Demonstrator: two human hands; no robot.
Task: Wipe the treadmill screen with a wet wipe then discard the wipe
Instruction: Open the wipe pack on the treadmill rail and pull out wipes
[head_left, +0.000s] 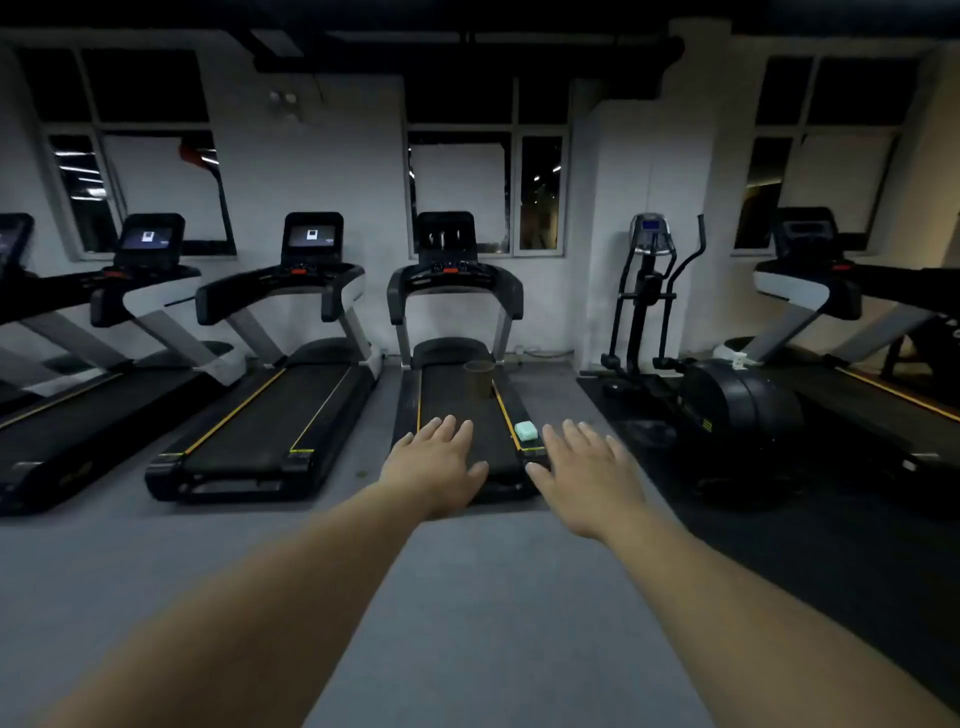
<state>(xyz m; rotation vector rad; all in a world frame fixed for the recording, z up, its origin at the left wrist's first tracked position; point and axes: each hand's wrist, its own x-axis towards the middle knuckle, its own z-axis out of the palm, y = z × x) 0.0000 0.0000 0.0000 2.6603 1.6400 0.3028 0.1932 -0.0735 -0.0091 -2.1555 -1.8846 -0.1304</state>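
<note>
A black treadmill (457, 405) stands straight ahead, its dark screen (445, 238) at the top of the console by the window. A pale green wet-wipe pack (529, 429) lies on the treadmill's right side rail near the back end. A brown cylindrical bin (479, 380) stands on the belt further in. My left hand (435, 465) and my right hand (587, 475) are stretched out in front of me, palms down, fingers spread, holding nothing. The right hand hovers just right of the wipe pack.
More treadmills line the wall to the left (270, 410), with lit screens. An elliptical trainer (691, 364) stands to the right on a dark mat, and another treadmill (857, 332) beyond it. Grey floor (260, 545) lies between me and the machines.
</note>
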